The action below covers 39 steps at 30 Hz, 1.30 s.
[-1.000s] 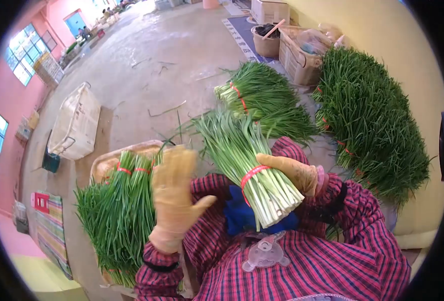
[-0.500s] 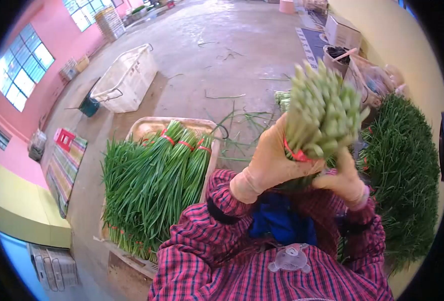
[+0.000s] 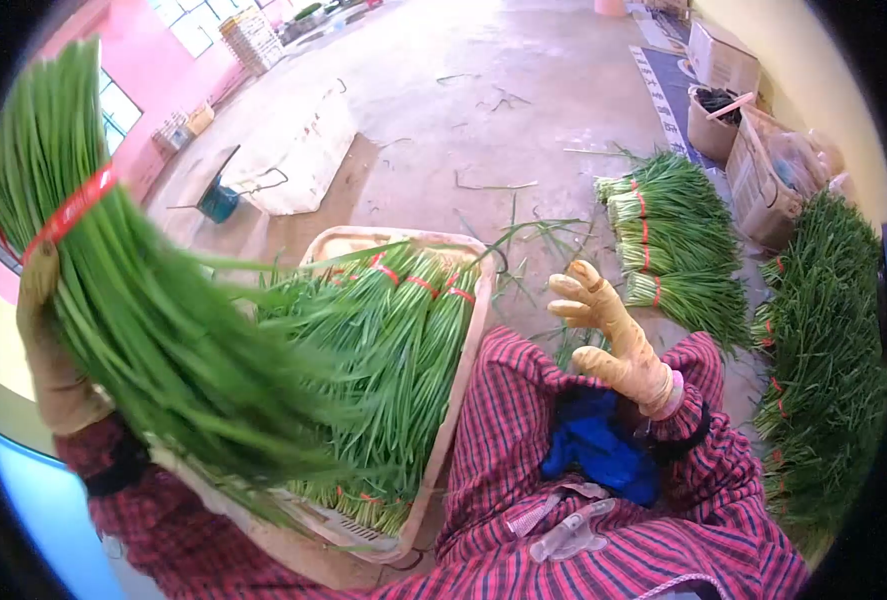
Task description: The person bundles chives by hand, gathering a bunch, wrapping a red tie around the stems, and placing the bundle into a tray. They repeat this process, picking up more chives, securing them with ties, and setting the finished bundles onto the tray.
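Observation:
A large bunch of chives (image 3: 163,300), bound with a red band, is held up at the left by my gloved left hand (image 3: 48,335). Its fingers are closed around it near the band, mostly hidden behind the leaves. The leaf ends hang blurred over a plastic crate (image 3: 453,410), where several banded chive bunches (image 3: 403,345) lie. My gloved right hand (image 3: 613,335) is raised above my lap, fingers spread, holding nothing. Closest to it on the floor is a row of banded chives (image 3: 668,245).
A long heap of chives (image 3: 828,370) lines the right wall. Behind it stand a bucket of dark material (image 3: 713,125), a bin with plastic bags (image 3: 763,170) and a cardboard box (image 3: 723,55). A white tub (image 3: 308,160) stands beyond the crate. Loose leaves litter the floor.
The bunch was upright between both hands, stem ends up. My left hand has carried it left over the crate; my right hand has let go and opened. The view has shifted.

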Tool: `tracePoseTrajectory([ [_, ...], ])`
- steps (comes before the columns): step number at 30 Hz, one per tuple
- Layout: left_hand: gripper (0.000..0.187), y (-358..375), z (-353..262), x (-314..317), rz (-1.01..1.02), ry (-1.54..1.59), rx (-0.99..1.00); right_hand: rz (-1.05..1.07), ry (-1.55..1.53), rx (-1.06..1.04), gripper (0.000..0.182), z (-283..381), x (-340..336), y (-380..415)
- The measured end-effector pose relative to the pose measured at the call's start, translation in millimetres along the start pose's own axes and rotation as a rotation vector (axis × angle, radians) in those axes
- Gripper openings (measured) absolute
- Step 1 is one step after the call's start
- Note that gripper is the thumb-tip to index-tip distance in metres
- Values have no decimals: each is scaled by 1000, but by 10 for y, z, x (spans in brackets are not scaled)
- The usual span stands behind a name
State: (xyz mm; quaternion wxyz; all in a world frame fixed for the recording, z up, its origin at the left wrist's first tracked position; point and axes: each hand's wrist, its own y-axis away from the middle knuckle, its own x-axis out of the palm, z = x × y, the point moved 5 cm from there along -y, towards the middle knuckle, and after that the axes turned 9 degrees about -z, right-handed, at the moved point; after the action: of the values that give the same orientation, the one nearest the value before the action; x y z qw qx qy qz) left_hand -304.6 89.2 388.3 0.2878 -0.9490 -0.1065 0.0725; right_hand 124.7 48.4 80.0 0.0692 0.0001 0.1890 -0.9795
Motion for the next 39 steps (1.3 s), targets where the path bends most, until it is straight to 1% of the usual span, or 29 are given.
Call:
tracePoseTrajectory([
  [1, 39, -264, 153, -474, 102, -462, -56, -3, -69, 77, 90, -140, 27, -35],
  [2, 42, -259, 111, -289, 209, -929, -112, -6, -145, 152, 88, -243, 59, -33],
  [4, 51, 179, 253, 95, 238, -735, -293, 16, -137, 157, 83, -358, 110, -21],
  [5, 55, 210, 528, 87, 182, -792, -303, 26, -175, 236, 81, -417, 148, -5],
  [6, 57, 198, 782, 60, 188, -1034, -255, 33, -214, 314, 79, -484, 190, 4],
  [7, 62, 133, 1123, 54, 256, -1298, -88, 50, -168, 347, 77, -517, 206, -13],
  [8, 61, 101, 1474, 39, 316, -1412, -60, 70, -163, 330, 77, -632, 218, 3],
  [9, 59, 114, 1782, 108, 309, -1410, -162, 75, -162, 361, 76, -663, 224, 19],
  [10, 56, 101, 2273, 43, 369, -1374, -186, 78, -157, 390, 75, -697, 216, 26],
  [11, 58, 123, 2549, 152, 419, -1380, -228, 83, -141, 389, 72, -760, 199, 53],
  [12, 59, 147, 2864, 222, 410, -1385, -219, 81, -134, 390, 72, -824, 170, 59],
  [13, 59, 174, 3282, 236, 394, -1230, -215, 73, -120, 431, 70, -902, 135, 68],
  [16, 63, 179, 3836, 601, 412, -1250, -261, 32, -106, 523, 65, -1093, 68, 108],
  [17, 63, 168, 4020, 617, 417, -1246, -272, 20, -93, 575, 63, -1154, 45, 127],
  [18, 69, 160, 4195, 640, 438, -1250, -321, 7, -84, 625, 62, -1216, 34, 151],
  [19, 75, 129, 4354, 655, 459, -1256, -364, -22, -111, 636, 59, -1273, 35, 164],
  [20, 75, 93, 4489, 659, 470, -1257, -367, -26, -115, 645, 59, -1344, 44, 191],
  [22, 59, 25, 4623, 738, 448, -1069, -380, -15, -125, 721, 56, -1463, 64, 206],
  [23, 57, 15, 4698, 776, 530, -1035, -403, -9, -96, 771, 53, -1420, 103, 137],
  [24, 57, 60, 4811, 745, 538, -1029, -414, -10, -93, 784, 53, -1454, 96, 128],
  [26, 56, 137, 5030, 612, 485, -820, -478, 12, -67, 836, 51, -1558, 114, 138],
  [28, 58, 182, 5052, 573, 456, -818, -456, -3, -61, 847, 50, -1614, 107, 123],
  [30, 62, 324, 5124, 570, 426, -669, -664, -27, -93, 848, 50, -1676, 110, 101],
  [31, 61, 398, 5140, 655, 435, -608, -591, -18, -69, 862, 49, -1677, 125, 80],
  [32, 55, 442, 5172, 678, 437, -721, -539, -24, -68, 871, 49, -1659, 136, 59],
  [34, 48, 465, 5306, 651, 478, -602, -638, -9, 0, 854, 48, -1659, 192, 11],
  [35, 48, 504, 5350, 612, 480, -604, -643, -7, -2, 859, 48, -1673, 210, 9],
  [37, 45, 530, 5401, 666, 499, -396, -796, 28, 103, 764, 46, -1647, 203, -63],
  [39, 42, 556, 5403, 690, 499, -314, -772, 8, 106, 759, 45, -1594, 192, -105],
])
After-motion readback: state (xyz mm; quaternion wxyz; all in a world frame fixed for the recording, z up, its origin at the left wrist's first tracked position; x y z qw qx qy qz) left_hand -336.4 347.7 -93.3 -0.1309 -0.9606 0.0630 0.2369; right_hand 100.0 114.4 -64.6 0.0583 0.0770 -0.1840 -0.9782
